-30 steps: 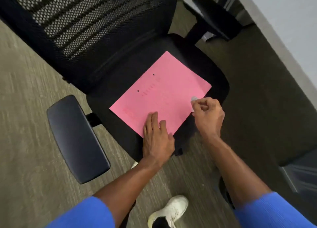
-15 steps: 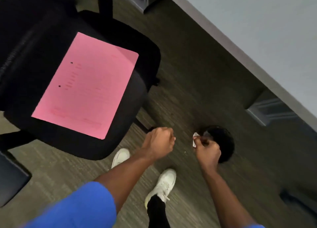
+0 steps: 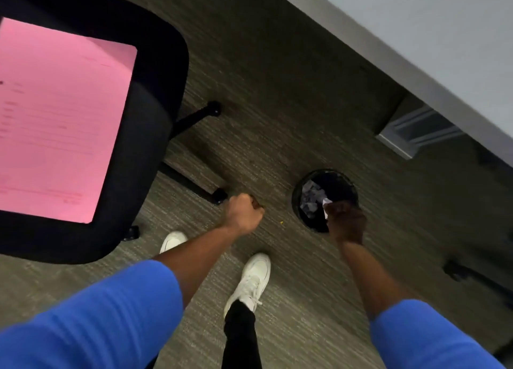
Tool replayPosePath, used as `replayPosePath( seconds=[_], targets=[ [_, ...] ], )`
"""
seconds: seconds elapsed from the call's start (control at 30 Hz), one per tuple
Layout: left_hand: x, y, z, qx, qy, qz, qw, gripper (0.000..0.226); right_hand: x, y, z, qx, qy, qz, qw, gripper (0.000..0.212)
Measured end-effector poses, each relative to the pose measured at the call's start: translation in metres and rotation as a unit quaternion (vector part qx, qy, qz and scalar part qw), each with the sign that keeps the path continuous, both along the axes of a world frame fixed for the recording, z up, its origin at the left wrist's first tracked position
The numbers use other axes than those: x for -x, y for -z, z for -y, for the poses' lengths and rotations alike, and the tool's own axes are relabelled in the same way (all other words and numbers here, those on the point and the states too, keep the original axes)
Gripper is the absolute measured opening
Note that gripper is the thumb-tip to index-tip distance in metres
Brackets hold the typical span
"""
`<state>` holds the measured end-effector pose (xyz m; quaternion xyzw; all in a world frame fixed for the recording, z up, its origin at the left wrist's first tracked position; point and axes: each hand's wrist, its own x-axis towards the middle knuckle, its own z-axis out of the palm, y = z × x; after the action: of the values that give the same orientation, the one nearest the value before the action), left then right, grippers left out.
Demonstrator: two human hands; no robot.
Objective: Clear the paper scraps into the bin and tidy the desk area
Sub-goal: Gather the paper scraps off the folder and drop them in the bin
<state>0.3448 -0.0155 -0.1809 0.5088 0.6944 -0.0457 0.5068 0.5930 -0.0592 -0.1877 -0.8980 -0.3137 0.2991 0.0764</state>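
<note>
Since a half-second ago my right hand (image 3: 345, 220) has carried the paper scrap (image 3: 325, 207) over the bin (image 3: 298, 199), pinched at my fingertips above crumpled paper inside. Released off-centre, it could flutter onto the carpet (image 3: 277, 118). My left hand (image 3: 244, 211) is a closed fist; whether it holds anything I cannot tell.

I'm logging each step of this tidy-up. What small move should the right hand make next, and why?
Probably open the grip: the right hand pinches a white paper scrap directly above the open black bin, which already holds crumpled paper, so the scrap should drop in.
</note>
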Motion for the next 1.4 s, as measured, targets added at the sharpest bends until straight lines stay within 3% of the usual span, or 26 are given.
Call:
replayPosePath(
  seconds=[0.3,0.4,0.57,0.63,0.8,0.93,1.07,1.23,1.4],
  targets=[
    [0.000,0.022,0.018,-0.002,0.026,-0.003,1.000,0.020,-0.005,0.023,0.007,-0.007,-0.035,0.012,0.999,0.021],
    [0.003,0.019,0.020,-0.006,0.005,0.017,1.000,0.029,0.004,0.021,0.011,-0.022,-0.024,-0.009,0.999,0.021],
    [0.017,-0.006,0.011,-0.026,-0.005,0.038,0.999,0.024,0.032,-0.001,0.004,0.011,-0.022,-0.095,0.995,0.012],
    [0.025,-0.023,0.005,-0.049,0.003,0.039,0.998,0.026,0.046,-0.015,-0.001,-0.003,-0.023,-0.098,0.995,0.006],
    [0.055,-0.071,-0.014,-0.088,0.001,0.047,0.995,0.025,0.086,-0.053,-0.023,-0.067,-0.079,-0.081,0.991,0.012],
    [0.093,-0.109,-0.030,-0.131,-0.042,0.045,0.990,0.023,0.128,-0.085,-0.048,-0.057,-0.087,-0.129,0.986,0.014],
    [0.148,-0.143,-0.049,-0.195,-0.092,0.022,0.976,0.020,0.186,-0.113,-0.075,-0.131,-0.114,-0.162,0.971,0.006],
    [0.227,-0.175,-0.077,-0.262,-0.186,0.009,0.947,0.022,0.268,-0.135,-0.103,-0.157,-0.128,-0.228,0.952,0.003],
    [0.303,-0.189,-0.100,-0.250,-0.234,-0.039,0.939,0.021,0.339,-0.147,-0.114,-0.177,-0.141,-0.277,0.934,0.010]
  ],
)
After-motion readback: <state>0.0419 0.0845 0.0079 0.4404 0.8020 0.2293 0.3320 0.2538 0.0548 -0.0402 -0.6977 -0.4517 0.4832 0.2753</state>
